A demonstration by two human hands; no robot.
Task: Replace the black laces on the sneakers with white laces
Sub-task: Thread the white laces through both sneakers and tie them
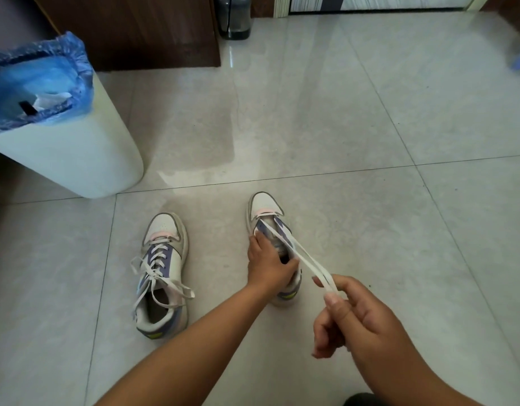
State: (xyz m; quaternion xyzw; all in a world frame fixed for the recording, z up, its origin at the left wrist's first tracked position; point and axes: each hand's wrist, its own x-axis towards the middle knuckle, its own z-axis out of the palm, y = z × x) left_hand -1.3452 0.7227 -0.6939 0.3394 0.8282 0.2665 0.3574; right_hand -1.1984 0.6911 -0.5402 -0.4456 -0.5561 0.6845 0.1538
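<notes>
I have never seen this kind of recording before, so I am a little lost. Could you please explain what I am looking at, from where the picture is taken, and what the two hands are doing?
There is no machine here. A person wears a camera on the head, so the single picture looks down at their own arms and the tiled floor.

Two sneakers stand on the floor. The left sneaker is already laced in white. The left hand holds the right sneaker steady. The right hand pinches both ends of a white lace that runs from the eyelets near that shoe's toe.

A white bin with a blue bag stands at the left.
</notes>
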